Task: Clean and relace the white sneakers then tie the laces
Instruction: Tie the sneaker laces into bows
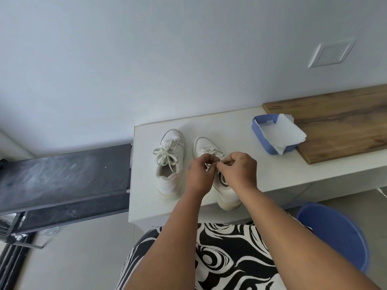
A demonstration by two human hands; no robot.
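Note:
Two white sneakers stand side by side on a white counter (240, 130), toes pointing at the wall. The left sneaker (170, 162) is laced, and its lace is tied in a bow. Over the middle of the right sneaker (227, 195), my left hand (198, 174) and my right hand (237, 172) meet with curled fingers. Each hand pinches a piece of the right sneaker's white lace (217, 164). My hands hide most of that lace and the shoe's tongue.
A blue tray (258, 130) with white paper towel (284, 132) in it sits at the back right, beside a wooden board (339, 122). A blue bucket (335, 231) stands on the floor to the right. A dark bench (62, 181) lies left of the counter.

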